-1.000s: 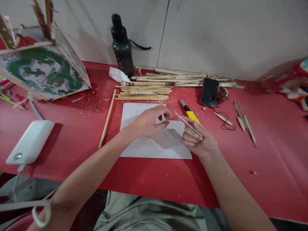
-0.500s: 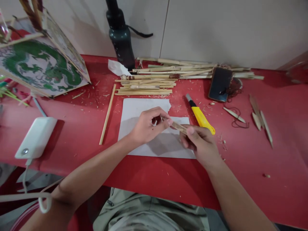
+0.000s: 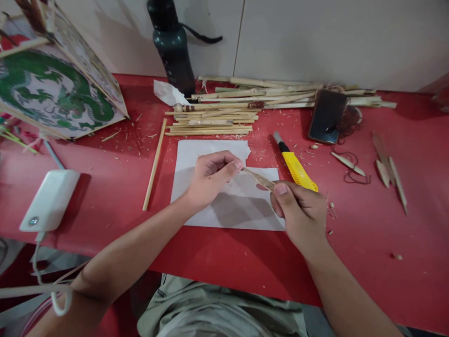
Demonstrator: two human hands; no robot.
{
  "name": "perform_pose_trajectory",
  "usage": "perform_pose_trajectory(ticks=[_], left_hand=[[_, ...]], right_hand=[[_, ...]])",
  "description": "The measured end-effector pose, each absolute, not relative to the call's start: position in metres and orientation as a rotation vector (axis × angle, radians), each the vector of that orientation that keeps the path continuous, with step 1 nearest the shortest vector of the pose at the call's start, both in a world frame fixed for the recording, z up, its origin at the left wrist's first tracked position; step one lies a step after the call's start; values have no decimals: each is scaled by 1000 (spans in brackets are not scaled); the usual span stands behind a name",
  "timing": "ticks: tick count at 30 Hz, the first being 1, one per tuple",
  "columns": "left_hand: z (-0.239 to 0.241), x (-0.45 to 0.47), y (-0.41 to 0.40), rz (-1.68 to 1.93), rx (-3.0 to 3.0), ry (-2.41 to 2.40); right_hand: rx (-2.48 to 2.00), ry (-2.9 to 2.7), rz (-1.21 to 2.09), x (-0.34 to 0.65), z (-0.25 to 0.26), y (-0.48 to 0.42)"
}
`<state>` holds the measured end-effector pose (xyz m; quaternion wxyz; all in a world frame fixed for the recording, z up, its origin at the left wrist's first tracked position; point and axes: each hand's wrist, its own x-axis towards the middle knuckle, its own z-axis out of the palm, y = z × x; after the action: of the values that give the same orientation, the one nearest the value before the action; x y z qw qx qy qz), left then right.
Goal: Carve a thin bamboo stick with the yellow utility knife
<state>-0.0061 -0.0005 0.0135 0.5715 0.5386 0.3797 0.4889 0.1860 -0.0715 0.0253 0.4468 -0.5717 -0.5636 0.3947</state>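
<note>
Over a sheet of white paper (image 3: 196, 159), a short pointed piece of split bamboo (image 3: 258, 179) is held between my two hands. My left hand (image 3: 214, 178) pinches its thin tip between thumb and fingertips. The wider end sits between the thumb and curled fingers of my right hand (image 3: 300, 208), which hides part of it. Just beyond the right hand lies a yellow utility knife (image 3: 297, 171), its front end pointing away from me. One bamboo stick (image 3: 154, 164) lies alone along the left side of the paper.
Bamboo sticks (image 3: 213, 120) and longer canes (image 3: 280, 96) lie along the wall. A dark bottle (image 3: 173, 54), phone (image 3: 326, 117), dragon lantern (image 3: 63, 93) and white power bank (image 3: 51, 200) stand or lie around. Carved bamboo pieces (image 3: 398, 185) are at right, with scattered shavings.
My left fingers have slid to the very tip of the bamboo piece, showing more of its tapered length. My right hand has shifted slightly right. The view has moved a little.
</note>
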Motion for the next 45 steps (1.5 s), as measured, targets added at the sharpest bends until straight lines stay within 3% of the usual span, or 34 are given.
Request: perform_pose_trajectory(ticks=[18,33,45], left_hand=[[7,-3,-6,1124,1309,784],[11,-8,0,1258,1417,1175],[3,-4,-5,1175,1646,996]], right_hand=[[-1374,-1316,1119,186,18,-73],[-1392,-1164,1167,183,11,-68],[-1399,-1245,1304,184,10,-65]])
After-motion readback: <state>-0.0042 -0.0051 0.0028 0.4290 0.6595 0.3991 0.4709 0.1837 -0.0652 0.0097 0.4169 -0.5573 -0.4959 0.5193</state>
